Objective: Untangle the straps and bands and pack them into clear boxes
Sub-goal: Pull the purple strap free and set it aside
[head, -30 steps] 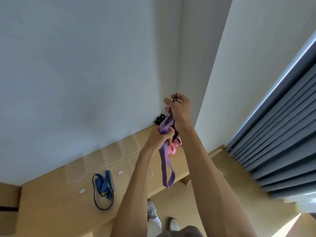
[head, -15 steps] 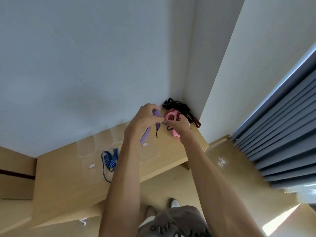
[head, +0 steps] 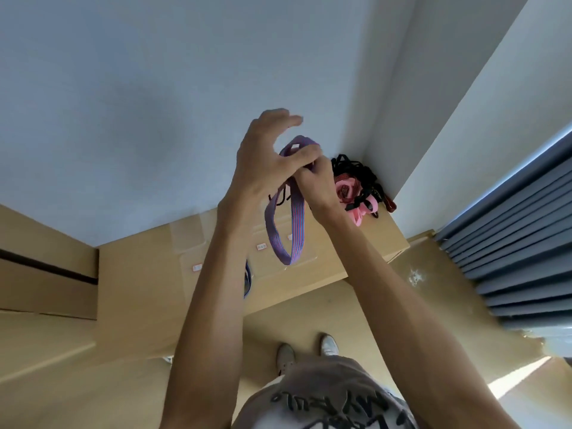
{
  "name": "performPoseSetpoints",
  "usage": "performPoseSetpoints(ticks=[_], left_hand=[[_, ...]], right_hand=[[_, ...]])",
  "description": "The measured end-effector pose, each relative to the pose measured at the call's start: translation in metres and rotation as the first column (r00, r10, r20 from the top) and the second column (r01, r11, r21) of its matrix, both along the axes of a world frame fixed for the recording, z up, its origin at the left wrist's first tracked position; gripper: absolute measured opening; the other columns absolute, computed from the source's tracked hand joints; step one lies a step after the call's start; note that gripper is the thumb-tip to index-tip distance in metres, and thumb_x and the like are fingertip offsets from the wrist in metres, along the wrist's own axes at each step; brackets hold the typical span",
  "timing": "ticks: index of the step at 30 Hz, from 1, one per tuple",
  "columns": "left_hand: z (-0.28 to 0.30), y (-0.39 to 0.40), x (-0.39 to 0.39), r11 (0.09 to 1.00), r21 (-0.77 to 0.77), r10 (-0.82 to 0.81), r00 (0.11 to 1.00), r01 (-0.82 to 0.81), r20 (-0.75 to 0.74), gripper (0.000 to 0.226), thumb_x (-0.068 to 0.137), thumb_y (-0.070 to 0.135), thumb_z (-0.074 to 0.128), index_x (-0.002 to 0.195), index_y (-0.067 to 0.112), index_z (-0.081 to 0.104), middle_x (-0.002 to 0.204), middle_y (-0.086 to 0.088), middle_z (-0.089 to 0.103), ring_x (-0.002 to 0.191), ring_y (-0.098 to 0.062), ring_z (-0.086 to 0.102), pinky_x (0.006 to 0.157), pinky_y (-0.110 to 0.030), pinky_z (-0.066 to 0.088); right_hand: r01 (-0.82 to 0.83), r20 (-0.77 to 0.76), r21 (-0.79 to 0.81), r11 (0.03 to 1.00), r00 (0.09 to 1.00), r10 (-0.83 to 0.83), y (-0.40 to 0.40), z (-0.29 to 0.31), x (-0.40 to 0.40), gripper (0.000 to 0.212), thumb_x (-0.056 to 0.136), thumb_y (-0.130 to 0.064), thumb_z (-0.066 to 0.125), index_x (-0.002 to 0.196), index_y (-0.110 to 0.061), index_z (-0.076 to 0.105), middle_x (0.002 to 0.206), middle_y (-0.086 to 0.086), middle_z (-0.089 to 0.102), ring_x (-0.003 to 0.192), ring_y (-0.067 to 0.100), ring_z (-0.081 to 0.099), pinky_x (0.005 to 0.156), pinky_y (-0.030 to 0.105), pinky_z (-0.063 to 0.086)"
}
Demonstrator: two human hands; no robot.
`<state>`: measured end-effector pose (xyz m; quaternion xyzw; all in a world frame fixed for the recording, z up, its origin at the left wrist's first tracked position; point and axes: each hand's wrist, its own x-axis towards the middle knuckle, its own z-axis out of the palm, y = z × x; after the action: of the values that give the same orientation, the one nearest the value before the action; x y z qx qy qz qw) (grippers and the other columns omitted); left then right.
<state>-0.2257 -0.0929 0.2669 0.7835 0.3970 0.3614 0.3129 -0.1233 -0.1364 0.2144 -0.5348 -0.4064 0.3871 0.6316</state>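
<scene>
Pale blue-grey walls meet in a corner at the far right, and a light wooden desk (head: 365, 243) stands against them. On the right side, grey pleated curtains (head: 520, 230) hang down to the wooden floor.

Both hands are raised above the desk, close together. The left hand (head: 266, 168) has its thumb pressed onto the purple band (head: 284, 236) near the top of the band, while its other fingers (head: 278, 116) are lifted and loosely spread, touching nothing. The right hand (head: 318, 184) is just beside it and grips the same band; its fingers are mostly hidden behind the left hand, so I cannot tell exactly how they lie. From the hands, the purple band hangs down as a long loop in the air over the desk.

At the far right corner of the desk lies a tangled pile of black straps (head: 359, 171) with a pink band (head: 356, 202) in it. Clear boxes (head: 188, 235) with small white labels lie flat on the desk under the arms. A blue strap (head: 247, 280) shows partly beside the left forearm. Near the bottom, two white shoes (head: 328, 345) stand on the floor.
</scene>
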Motion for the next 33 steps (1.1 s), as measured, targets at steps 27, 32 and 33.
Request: performPoseSetpoints(ticks=[27,32,33], left_hand=[[-0.085,-0.030,-0.080,0.846,-0.534,-0.038,0.996,-0.008,-0.075,0.012,0.067,0.016,0.054,0.070,0.014,0.065,0.054,0.008,0.050,0.051,-0.015,0.041,0.053,-0.028,0.034],[-0.064,-0.045,-0.050,0.627,-0.762,0.376,0.920,-0.162,0.114,0.024,0.076,0.023,0.049,0.055,0.025,0.063,0.069,0.001,0.059,0.069,-0.026,0.052,0.063,-0.034,0.044],[-0.066,-0.048,-0.046,0.566,-0.803,0.458,0.881,-0.185,0.120,0.028,0.081,0.022,0.049,0.057,0.023,0.064,0.070,-0.002,0.061,0.070,-0.027,0.055,0.063,-0.032,0.047]], right_hand=[[0.003,0.083,-0.621,0.784,0.995,0.061,-0.038,-0.028,-0.047,0.012,0.062,-0.018,0.056,0.074,-0.015,0.058,0.067,0.004,0.051,0.061,0.020,0.050,0.059,0.030,0.039],[-0.152,-0.288,-0.445,0.883,0.957,0.020,-0.041,-0.024,-0.056,0.009,0.067,-0.009,0.052,0.073,-0.015,0.054,0.068,0.011,0.050,0.063,0.025,0.050,0.053,0.030,0.043],[-0.222,-0.403,-0.369,0.903,0.913,0.060,-0.042,-0.026,-0.056,0.009,0.071,-0.009,0.051,0.071,-0.019,0.051,0.068,0.010,0.048,0.061,0.024,0.049,0.055,0.031,0.041]])
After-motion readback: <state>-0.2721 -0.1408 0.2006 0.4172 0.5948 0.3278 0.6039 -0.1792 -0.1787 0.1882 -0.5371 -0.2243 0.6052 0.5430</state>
